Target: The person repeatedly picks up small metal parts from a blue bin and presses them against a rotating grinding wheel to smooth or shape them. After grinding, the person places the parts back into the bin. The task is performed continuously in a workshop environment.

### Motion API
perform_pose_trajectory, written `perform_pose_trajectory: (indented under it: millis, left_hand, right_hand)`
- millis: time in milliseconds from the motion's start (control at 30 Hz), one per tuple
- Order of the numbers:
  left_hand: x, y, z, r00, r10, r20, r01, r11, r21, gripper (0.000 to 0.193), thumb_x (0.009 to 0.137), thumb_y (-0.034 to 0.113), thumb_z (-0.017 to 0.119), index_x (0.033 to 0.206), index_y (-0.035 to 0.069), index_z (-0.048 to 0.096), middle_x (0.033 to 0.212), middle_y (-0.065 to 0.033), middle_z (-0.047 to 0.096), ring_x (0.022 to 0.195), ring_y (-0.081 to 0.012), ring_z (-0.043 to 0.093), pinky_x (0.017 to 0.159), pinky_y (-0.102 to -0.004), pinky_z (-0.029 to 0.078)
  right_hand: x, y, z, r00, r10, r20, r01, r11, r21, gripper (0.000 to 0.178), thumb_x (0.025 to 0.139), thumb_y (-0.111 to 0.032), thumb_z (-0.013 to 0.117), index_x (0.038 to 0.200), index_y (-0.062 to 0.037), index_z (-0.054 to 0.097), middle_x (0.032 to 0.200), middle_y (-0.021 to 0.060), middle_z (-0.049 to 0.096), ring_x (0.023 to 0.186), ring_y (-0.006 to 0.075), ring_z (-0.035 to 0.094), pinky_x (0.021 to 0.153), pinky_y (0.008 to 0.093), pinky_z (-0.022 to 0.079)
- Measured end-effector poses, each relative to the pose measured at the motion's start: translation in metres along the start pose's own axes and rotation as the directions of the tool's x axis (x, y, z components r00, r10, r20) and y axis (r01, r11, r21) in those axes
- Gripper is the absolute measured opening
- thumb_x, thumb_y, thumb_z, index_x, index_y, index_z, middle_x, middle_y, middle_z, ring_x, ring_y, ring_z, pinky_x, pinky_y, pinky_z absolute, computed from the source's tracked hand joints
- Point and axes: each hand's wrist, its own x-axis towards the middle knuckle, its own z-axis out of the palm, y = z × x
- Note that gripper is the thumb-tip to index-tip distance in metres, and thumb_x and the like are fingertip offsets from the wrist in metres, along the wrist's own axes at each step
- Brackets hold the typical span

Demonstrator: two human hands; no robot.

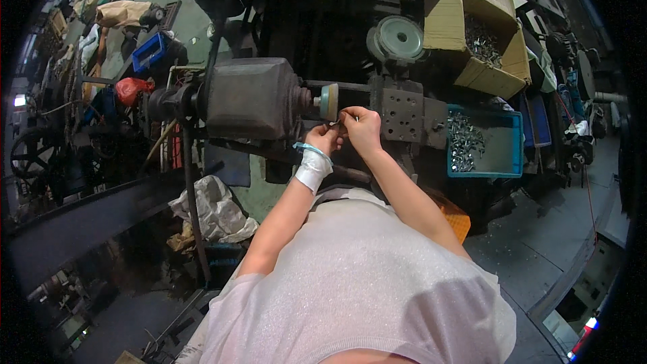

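Small bright piece: only a fleck (357, 119) shows at the right fingertips, near the middle of the frame; its shape is mostly hidden.
Right hand (364, 129): grip closed, thumb and fingers pinched together, apparently on that piece, just right of the wheel.
Left hand (324, 139): fingers curled just below the wheel, beside the right fingertips; whether this grip also holds the piece, I cannot tell. White wrapping (312, 170) and a blue band circle its wrist.
Wheel (329, 102): pale turquoise with a tan face, centre of the frame, mounted on the shaft of a grey machine housing (249, 98); whether it spins cannot be told.
Step at the wheel: judging by the pose, the piece is presented to the wheel's tan face; contact or a slight gap cannot be told.
Next move at the wheel: it would call for a firm pinch, a steady angle and fingertips clear of the face.
Blue tray (485, 174): right of centre, with loose metal parts (465, 143) heaped along its left side.
Cardboard box (445, 21): upper right, open, with more metal parts (482, 46) inside.
Lettering: none readable on housing, tray or box.
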Motion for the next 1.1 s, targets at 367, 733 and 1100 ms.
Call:
perform_pose_trajectory:
  millis: [367, 733, 1100]
  left_hand:
    - [0.002, 0.000, 0.001, 0.999, 0.029, 0.013, -0.029, 0.999, 0.014, 0.011, 0.079, 0.006, 0.053, 0.082, -0.004, 0.053, 0.069, -0.0077, 0.056, 0.052, -0.0127, 0.051, 0.048, -0.0248, 0.042]
    - [-0.028, 0.010, -0.018, 0.888, -0.136, 0.440, 0.287, 0.911, -0.297, 0.024, 0.083, 0.028, 0.053, 0.087, 0.004, 0.055, 0.075, -0.0036, 0.058, 0.063, -0.0106, 0.053, 0.055, -0.0237, 0.044]
    - [-0.012, 0.001, -0.009, 0.990, 0.040, 0.135, -0.053, 0.994, 0.094, 0.012, 0.082, 0.008, 0.052, 0.084, -0.003, 0.053, 0.073, -0.0076, 0.059, 0.056, -0.0121, 0.054, 0.053, -0.0232, 0.047]
  right_hand:
    - [-0.003, -0.013, 0.000, 0.998, -0.049, -0.031, 0.047, 0.996, -0.073, 0.014, 0.073, -0.008, 0.059, 0.080, 0.0027, 0.063, 0.062, 0.0102, 0.061, 0.054, 0.0109, 0.056, 0.049, 0.0256, 0.043]
    - [-0.031, -0.011, -0.023, 0.974, -0.018, 0.226, -0.059, 0.943, 0.328, 0.011, 0.077, -0.005, 0.058, 0.085, 0.0011, 0.062, 0.062, 0.0002, 0.055, 0.049, 0.0037, 0.044, 0.043, 0.0172, 0.035]
    - [-0.018, -0.006, -0.008, 0.989, 0.121, 0.083, -0.137, 0.964, 0.228, 0.013, 0.076, -0.006, 0.059, 0.084, 0.0041, 0.060, 0.068, 0.0049, 0.059, 0.054, 0.0076, 0.054, 0.044, 0.0184, 0.042]
